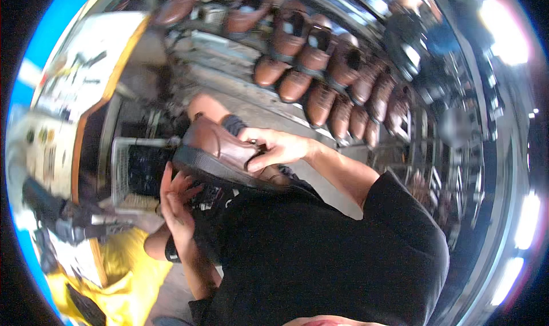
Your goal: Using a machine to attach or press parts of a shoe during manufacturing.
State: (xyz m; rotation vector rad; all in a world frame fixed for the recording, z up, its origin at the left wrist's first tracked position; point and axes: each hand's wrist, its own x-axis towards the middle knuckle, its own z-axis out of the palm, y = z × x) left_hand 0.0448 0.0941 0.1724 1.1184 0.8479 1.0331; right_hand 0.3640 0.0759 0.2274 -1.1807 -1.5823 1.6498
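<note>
A brown leather shoe with a thick black sole is held in front of my body, tilted, with its sole facing down and toward me. My right hand grips it by the edge of its opening, the thumb on the near side. Below the left end of the sole is my left hand, palm turned toward the shoe and fingers apart. Its fingertips come close to the sole edge; whether they touch it I cannot tell. The inside of the shoe is mostly hidden.
Rows of brown shoes stand on a metal rack ahead. To the left are a yellow-edged work table, a pale crate with dark contents and yellow sheeting. Blurred dark shoes sit at the far right.
</note>
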